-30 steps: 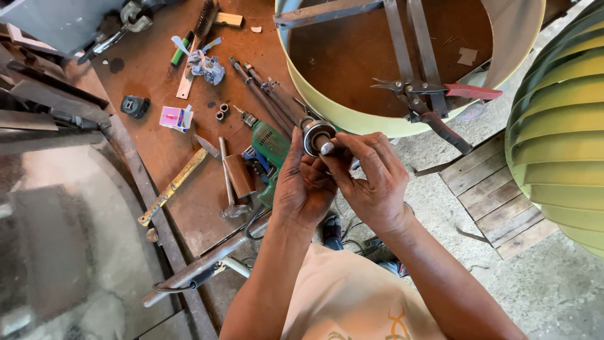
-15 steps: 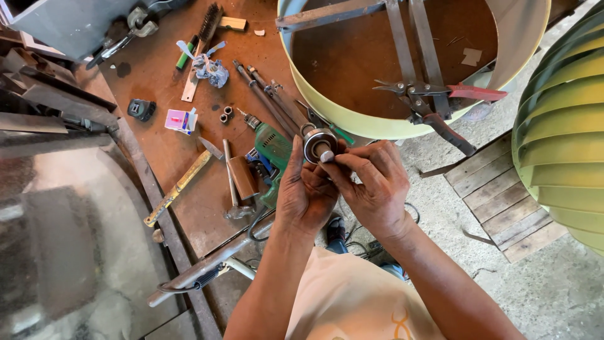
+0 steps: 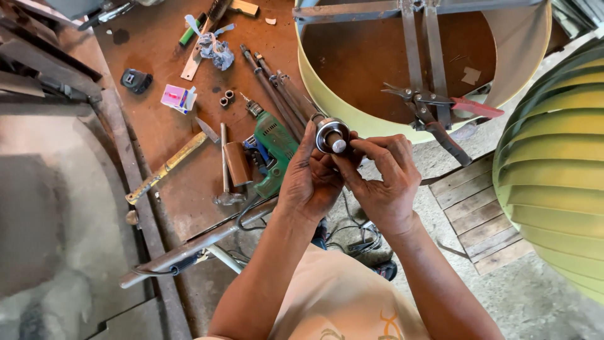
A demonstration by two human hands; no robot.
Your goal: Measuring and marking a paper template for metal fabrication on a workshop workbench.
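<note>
In the centre of the frame, two hands met around one round metal bearing (image 3: pixel 332 135). The left hand (image 3: pixel 311 179) was closed on the bearing from below and from the left side, with its fingers curled around the ring. The right hand (image 3: pixel 385 179) came from the right; its fingers were pressed together on the small pin at the middle of the bearing. The bearing was held in the air, just above the edge of the desk (image 3: pixel 163 132) and near the rim of one big yellow drum (image 3: pixel 327 104) in the upper right.

On the brown desk, left of the hands, lay one green drill (image 3: pixel 274 148), one hammer (image 3: pixel 225 170) and one yellow ruler (image 3: pixel 167 167). Several long metal rods (image 3: pixel 277 94) ran from the upper middle down toward the bearing; their exact number I could not tell. Two small nuts (image 3: pixel 225 98) stood side by side in the upper left part, near one pink box (image 3: pixel 176 97) and one black part (image 3: pixel 135 80). One pair of snips (image 3: pixel 440 113) with red handles rested on the bars across the drum. At the right edge was one green ribbed shell (image 3: pixel 553 170), and below it one wooden pallet (image 3: pixel 481 214) on the floor.
</note>
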